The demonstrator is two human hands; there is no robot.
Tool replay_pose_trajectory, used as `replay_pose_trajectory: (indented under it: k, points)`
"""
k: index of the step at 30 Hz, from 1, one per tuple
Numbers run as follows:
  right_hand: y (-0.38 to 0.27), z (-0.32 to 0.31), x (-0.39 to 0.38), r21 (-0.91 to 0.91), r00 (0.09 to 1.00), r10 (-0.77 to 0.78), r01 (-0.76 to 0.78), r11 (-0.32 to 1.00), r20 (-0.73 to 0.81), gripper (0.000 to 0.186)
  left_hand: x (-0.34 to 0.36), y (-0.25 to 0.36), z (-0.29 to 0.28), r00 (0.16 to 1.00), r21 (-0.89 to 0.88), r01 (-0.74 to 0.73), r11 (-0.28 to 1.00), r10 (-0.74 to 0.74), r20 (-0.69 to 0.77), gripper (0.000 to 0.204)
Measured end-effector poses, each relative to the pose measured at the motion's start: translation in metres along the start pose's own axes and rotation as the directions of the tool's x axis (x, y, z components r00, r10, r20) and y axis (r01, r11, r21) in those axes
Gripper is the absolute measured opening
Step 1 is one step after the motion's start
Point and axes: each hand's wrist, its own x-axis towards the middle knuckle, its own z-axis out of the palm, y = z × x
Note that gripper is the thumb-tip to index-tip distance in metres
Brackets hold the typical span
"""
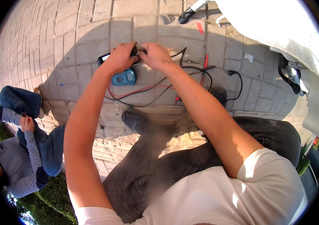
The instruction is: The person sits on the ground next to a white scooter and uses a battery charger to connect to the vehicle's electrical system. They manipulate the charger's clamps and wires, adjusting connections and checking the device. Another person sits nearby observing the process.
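Grip: left hand [122, 57] clamped on small dark piece [134, 51] | right hand [154, 55] meets it, closure unclear, apparently for steadiness | blue multimeter [128, 77] on paving [92, 80] beside left hand, likely for easy reading

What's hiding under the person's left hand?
Beneath the left hand, a flat, dark-rimmed thing peeks out at the left. Part of a blue meter shows nearer the person. The hand covers the rest, so I can't tell what's there.

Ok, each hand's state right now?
Left hand: closed on a small dark part.
Right hand: fingers curled beside it; whether it holds anything cannot be told.
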Motion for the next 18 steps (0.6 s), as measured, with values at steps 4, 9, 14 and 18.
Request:
replay_pose_trajectory:
  k: [4,9,14,18]
  points:
    - [0.01,0.003,0.002,-0.079,0.985,-0.155,0.149,0.986,-0.076,0.015,0.012,-0.013,-0.012,0.961,0.03,-0.054,0.998,0.044,0.274,0.033]
    - [0.011,0.006,0.01,-0.172,0.98,-0.19,0.179,0.969,-0.053,0.017,0.012,-0.004,-0.009,0.993,0.126,-0.105,0.986,0.098,0.06,0.023]
    - [0.006,0.001,0.014,0.013,0.994,0.008,-0.009,1.0,0.111,0.021,0.008,0.001,0.001,0.989,0.229,-0.085,0.97,0.11,-0.095,0.028]
    - [0.017,0.004,0.014,0.083,0.996,0.04,-0.046,0.996,0.075,0.023,0.008,0.004,-0.011,1.0,-0.041,0.007,0.999,-0.006,0.029,0.028]
